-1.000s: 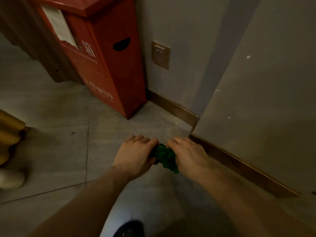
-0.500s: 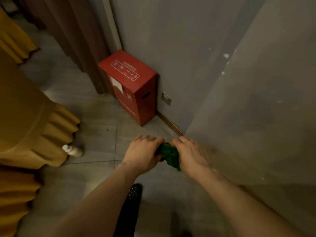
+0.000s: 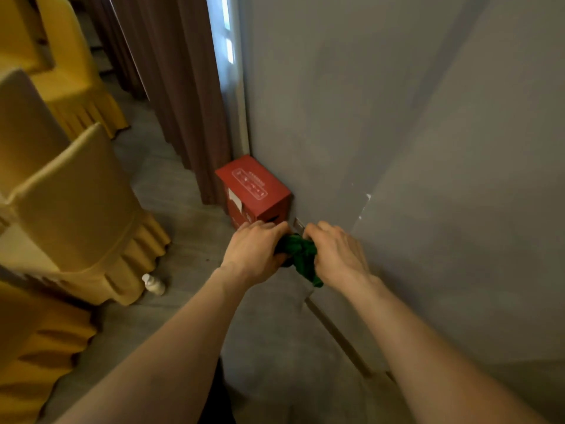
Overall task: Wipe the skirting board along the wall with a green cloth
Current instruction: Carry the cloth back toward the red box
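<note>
A crumpled green cloth is bunched between both hands, held up in the air in front of me. My left hand grips its left side and my right hand grips its right side. Far below, the brown skirting board runs along the foot of the grey wall on the right, well apart from the cloth. Part of the board near the wall corner is hidden behind my right hand.
A red cardboard box stands on the floor against the wall, beside a brown curtain. Yellow-covered chairs crowd the left side. A small white bottle lies on the grey floor by the chair skirts.
The view has risen far above the floor, so the box and skirting board look much smaller. Both hands have kept hold of the cloth and risen with it.
</note>
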Tool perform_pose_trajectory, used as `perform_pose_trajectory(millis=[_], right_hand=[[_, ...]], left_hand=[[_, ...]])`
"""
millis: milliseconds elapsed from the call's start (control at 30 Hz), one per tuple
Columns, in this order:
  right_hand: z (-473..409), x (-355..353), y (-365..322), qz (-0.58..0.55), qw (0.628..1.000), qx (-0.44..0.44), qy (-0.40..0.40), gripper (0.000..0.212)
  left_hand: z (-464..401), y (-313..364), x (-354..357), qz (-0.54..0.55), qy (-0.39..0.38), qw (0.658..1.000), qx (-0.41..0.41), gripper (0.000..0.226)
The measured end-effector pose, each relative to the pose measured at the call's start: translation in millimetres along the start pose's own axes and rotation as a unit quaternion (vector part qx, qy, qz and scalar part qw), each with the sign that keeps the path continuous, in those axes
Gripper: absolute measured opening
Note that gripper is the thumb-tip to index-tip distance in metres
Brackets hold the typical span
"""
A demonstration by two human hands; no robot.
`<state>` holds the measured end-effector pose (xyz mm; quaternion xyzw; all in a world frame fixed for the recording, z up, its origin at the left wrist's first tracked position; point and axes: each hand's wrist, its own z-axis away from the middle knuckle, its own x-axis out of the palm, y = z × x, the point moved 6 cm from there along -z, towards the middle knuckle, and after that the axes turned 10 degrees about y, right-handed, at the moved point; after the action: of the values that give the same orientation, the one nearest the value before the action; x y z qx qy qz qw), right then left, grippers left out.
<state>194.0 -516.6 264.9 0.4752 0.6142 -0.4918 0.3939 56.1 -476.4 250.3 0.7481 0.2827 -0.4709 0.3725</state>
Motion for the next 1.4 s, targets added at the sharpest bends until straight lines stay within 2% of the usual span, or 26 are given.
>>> perform_pose_trajectory(millis=[133,433,600,967,1300,1400], right_hand=[[-50.5,10.5,-17.3,0.001,1.000,0.002,0.010,0.041],[-152.8,72.2,-57.2,-0.032,0.997,0.063,0.014,0.040],[-210.6,108.8,-54.6,-0.018,0.996,0.086,0.002,0.041],[-341.0,247.0,25.9,-0.064,0.994,0.054,-0.073,0.042],[-418.0,376.4,90.4,-0.078,0.987,0.059,-0.127,0.038],[-425.1,411.4,101.6,-0.079,0.988,0.048,-0.123,0.039]], left_hand=[[-33.5,-40.6,-9.4,-0.002,0.015,1.000,-0.005,0.034],[-96.5,-160.0,-3.6,0.026,-0.022,0.999,-0.003,0.036],[-137.3,-209.2,22.8,0.035,-0.043,0.998,-0.020,0.034],[-242.4,-292.4,154.6,0.035,-0.093,0.990,-0.099,0.034],[-298.7,-357.9,287.9,0.015,-0.110,0.982,-0.152,0.036],[-299.6,-373.9,323.0,0.012,-0.113,0.979,-0.167,0.044]])
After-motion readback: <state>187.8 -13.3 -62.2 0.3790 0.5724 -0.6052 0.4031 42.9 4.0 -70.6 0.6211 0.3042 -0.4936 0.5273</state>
